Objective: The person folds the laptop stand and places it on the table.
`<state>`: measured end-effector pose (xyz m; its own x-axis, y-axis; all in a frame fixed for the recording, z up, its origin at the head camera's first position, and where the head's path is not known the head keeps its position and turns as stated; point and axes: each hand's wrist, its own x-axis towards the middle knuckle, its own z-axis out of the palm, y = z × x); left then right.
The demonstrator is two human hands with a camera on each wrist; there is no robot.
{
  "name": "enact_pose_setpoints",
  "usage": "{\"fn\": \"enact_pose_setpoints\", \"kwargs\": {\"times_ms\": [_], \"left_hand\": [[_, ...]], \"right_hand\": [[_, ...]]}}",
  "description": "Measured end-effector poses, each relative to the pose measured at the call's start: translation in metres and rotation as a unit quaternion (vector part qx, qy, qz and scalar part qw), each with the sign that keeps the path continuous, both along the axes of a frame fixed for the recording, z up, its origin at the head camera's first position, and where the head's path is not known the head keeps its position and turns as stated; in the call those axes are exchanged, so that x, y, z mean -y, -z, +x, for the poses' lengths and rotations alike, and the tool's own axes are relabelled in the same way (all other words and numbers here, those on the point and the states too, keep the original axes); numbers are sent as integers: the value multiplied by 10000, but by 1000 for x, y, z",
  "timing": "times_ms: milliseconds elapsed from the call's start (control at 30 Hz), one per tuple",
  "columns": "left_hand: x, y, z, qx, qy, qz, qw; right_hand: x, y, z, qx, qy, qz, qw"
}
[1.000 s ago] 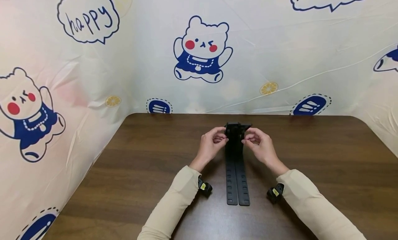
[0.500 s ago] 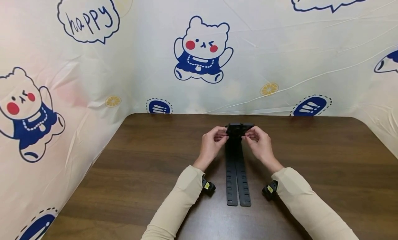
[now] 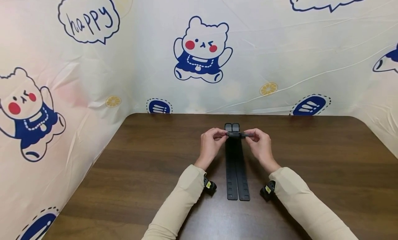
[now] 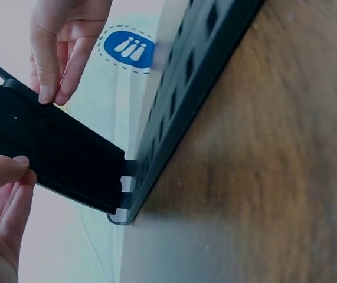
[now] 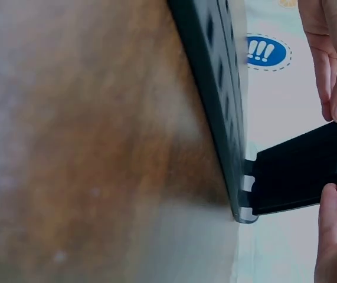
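A black folding stand stands on the table. Its base is two long slotted strips (image 3: 232, 184) lying side by side, pointing toward me. A flat panel (image 3: 234, 134) rises from the far part of the base and appears nearly edge-on in the head view. My left hand (image 3: 210, 145) pinches the panel's left edge between thumb and fingers. At the opposite edge, my right hand (image 3: 260, 146) pinches it likewise. The left wrist view has the panel (image 4: 68, 141) raised at an angle from the slotted base (image 4: 186, 100), joined by small tabs at its lower end.
The brown wooden table (image 3: 149, 171) spreads around the stand. A printed cloth (image 3: 242, 43) with cartoon bears hangs behind and at both sides of the table. Small black cameras, such as the left one (image 3: 209, 185), sit at both wrists.
The panel has tilted from showing its dark face to nearly edge-on, so the base's two far ends now show behind it. Both hands keep their pinch, and the wrists have come slightly closer together.
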<state>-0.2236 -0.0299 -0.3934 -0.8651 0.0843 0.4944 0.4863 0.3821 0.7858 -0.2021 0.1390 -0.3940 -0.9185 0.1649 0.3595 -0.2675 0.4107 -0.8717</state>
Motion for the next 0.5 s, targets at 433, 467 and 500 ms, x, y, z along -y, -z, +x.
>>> {"fn": "enact_pose_setpoints", "kwargs": {"times_ms": [433,467,500], "left_hand": [[3,4,1,506,103,-870,9949],[3,4,1,572,123,-933,9939],[4,5,1,657,144,-999,9927]], "right_hand": [[-8,7,4,832,-344,127,9959],[-9,7,4,893,-392,176,9951],[-10,7,5,941,-443,242,9943]]}}
